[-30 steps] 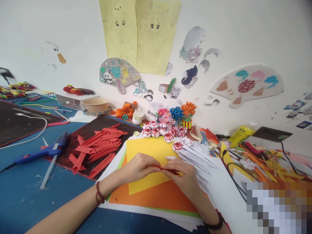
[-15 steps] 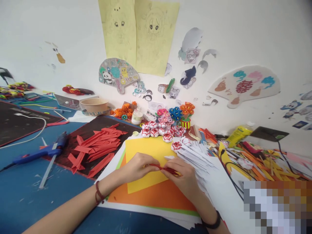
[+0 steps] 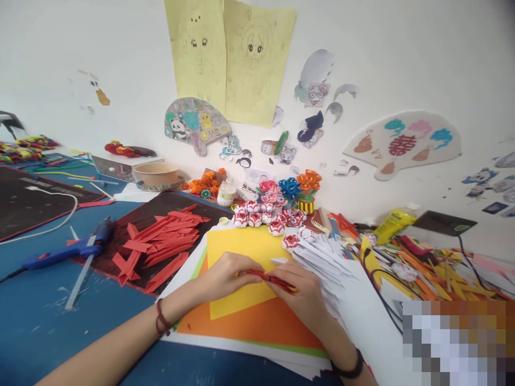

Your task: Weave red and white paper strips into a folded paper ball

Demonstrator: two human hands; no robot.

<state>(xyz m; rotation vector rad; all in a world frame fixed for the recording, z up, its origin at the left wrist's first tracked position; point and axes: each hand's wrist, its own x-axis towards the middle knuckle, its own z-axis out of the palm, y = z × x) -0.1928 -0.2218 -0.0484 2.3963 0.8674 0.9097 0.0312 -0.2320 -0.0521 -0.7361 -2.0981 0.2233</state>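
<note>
Both hands meet over a yellow paper sheet (image 3: pixel 237 300) and pinch one narrow folded red paper strip (image 3: pixel 263 276) between them. My left hand (image 3: pixel 227 276) grips the strip's left part; my right hand (image 3: pixel 301 289) closes on its right part, where the fingers cover much of it. Beneath the yellow sheet lies an orange sheet (image 3: pixel 241 329), with green and white paper under that. Left of my hands, a pile of folded red paper strips (image 3: pixel 169 236) rests on a dark mat. Many white paper strips (image 3: pixel 330 262) fan out just beyond my right hand.
A blue glue gun (image 3: pixel 86 246) with its cord lies on the blue table at left. Behind the sheets sit red-and-white paper flowers (image 3: pixel 261 214), a small bottle (image 3: pixel 226 192) and a tan bowl (image 3: pixel 156 176). Coloured paper scraps (image 3: pixel 434 268) and a black cable crowd the right side.
The hands and the red strip stay in almost the same place. The strip looks turned slightly, with more of its folded face showing.
</note>
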